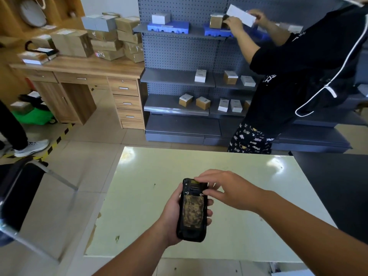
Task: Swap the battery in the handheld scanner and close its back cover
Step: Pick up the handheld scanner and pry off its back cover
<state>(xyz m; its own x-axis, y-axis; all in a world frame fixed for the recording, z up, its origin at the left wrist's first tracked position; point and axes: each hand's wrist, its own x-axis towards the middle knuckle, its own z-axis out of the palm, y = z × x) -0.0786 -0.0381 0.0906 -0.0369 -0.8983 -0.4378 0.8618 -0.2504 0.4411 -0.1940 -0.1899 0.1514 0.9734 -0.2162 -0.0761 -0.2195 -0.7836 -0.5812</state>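
Note:
My left hand grips a black handheld scanner from the left side, back face up, over the pale green table. A worn, brown-mottled panel fills the middle of the scanner's back; I cannot tell whether it is the cover or the battery. My right hand hovers over the scanner's upper end with fingers spread, fingertips touching near the top edge and the right side by a small screw.
A person in black stands at the grey pegboard shelves behind the table's far right, handling boxes. A black surface adjoins the table on the right. A chair stands at the left. A wooden desk holds cartons.

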